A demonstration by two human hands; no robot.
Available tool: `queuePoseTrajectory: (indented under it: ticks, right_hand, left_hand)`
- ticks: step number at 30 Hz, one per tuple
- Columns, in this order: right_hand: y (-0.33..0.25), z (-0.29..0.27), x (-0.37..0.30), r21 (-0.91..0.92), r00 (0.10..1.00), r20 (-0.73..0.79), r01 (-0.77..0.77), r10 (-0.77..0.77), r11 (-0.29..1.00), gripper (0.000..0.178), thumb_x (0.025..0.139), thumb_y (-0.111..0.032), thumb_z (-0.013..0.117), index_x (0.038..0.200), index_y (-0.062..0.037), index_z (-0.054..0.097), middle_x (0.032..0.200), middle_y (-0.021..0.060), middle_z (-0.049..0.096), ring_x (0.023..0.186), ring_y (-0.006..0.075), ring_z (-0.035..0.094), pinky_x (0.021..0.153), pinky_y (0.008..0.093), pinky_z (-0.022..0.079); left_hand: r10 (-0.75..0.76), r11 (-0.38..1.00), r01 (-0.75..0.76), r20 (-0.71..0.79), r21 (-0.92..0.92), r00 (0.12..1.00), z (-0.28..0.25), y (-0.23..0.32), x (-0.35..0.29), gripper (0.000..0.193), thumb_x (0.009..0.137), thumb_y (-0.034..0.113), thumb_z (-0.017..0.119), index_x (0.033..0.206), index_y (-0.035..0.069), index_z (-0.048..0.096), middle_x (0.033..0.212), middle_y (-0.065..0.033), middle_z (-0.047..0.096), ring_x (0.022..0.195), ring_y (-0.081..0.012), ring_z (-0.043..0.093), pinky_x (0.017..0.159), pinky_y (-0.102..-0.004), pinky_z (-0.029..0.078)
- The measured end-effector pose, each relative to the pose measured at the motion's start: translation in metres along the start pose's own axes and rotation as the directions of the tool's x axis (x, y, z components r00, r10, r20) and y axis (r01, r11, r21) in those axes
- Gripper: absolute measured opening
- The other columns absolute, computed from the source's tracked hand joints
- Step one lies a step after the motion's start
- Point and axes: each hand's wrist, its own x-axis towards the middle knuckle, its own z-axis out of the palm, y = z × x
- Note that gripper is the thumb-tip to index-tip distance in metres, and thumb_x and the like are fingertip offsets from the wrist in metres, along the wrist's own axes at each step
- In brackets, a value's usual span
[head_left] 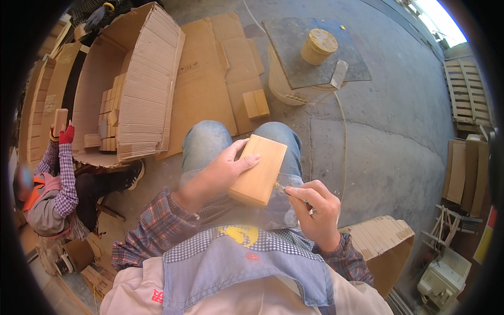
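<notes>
A smooth, light wooden block (261, 169), perhaps a closed box, is tilted above my lap. My left hand (223, 170) grips it from the left, thumb on the top face and the other fingers partly hidden. Close to the block's right side, my right hand (319, 212) pinches a small thin tool (283, 188), mostly covered by the fingers. Its tip carries a yellowish dab and points at the block's side; whether it touches I cannot tell. Beneath both hands lie my jeans and a checked apron (210, 252).
Ahead, a dark board (294, 68) on a white bucket (281, 86) bears a smeared tub (319, 46) and a flat metal plate (339, 73). Wooden blocks (255, 104) rest on flattened cardboard (202, 79). At left, a large carton (149, 79) holds several blocks; a co-worker (52, 194) sits beside it.
</notes>
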Motion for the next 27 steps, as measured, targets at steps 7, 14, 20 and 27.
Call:
queuePoseTrajectory:
  ticks: [7,14,20,27]
  right_hand:
    - [-0.003,0.002,0.001,-0.01,0.999,0.014,-0.034,0.034,0.999,0.018,0.086,-0.002,0.079,0.103,-0.0079,0.08,0.083,0.0083,0.068,0.065,0.0221,0.067,0.057,0.0317,0.051]
    - [-0.008,-0.001,-0.008,-0.023,0.996,0.065,0.069,-0.067,0.997,0.019,0.083,0.002,0.08,0.1,-0.0071,0.082,0.084,0.0077,0.07,0.063,0.0167,0.066,0.053,0.0288,0.049]
    - [0.0,0.011,-0.012,-0.02,0.994,-0.054,0.096,-0.097,0.995,0.021,0.082,-0.001,0.08,0.101,-0.0084,0.08,0.083,0.0069,0.068,0.07,0.0238,0.067,0.059,0.0342,0.053]
    - [0.013,0.014,-0.01,-0.146,0.976,-0.084,0.188,-0.202,0.971,0.024,0.079,-0.001,0.079,0.101,-0.0106,0.081,0.084,0.0056,0.067,0.071,0.0229,0.066,0.06,0.0339,0.053]
  left_hand:
    - [0.011,0.999,-0.009,-0.027,0.051,1.0,0.0,-0.001,0.0,0.065,0.108,0.03,0.063,0.158,-0.004,0.038,0.138,-0.0108,0.061,0.114,-0.0121,0.064,0.096,-0.0289,0.055]
    - [0.024,0.999,-0.023,-0.029,0.048,0.999,0.001,-0.003,0.0,0.065,0.108,0.032,0.063,0.158,-0.003,0.039,0.137,-0.0105,0.062,0.113,-0.0122,0.064,0.095,-0.029,0.055]
    - [-0.002,1.0,0.002,0.002,0.011,1.0,-0.002,-0.002,0.0,0.065,0.108,0.032,0.063,0.158,-0.003,0.039,0.137,-0.0103,0.062,0.114,-0.0121,0.064,0.096,-0.029,0.055]
    - [-0.013,1.0,0.013,0.006,0.013,1.0,-0.002,0.0,0.0,0.067,0.109,0.033,0.062,0.158,-0.004,0.038,0.138,-0.0102,0.061,0.114,-0.0121,0.064,0.097,-0.0291,0.054]
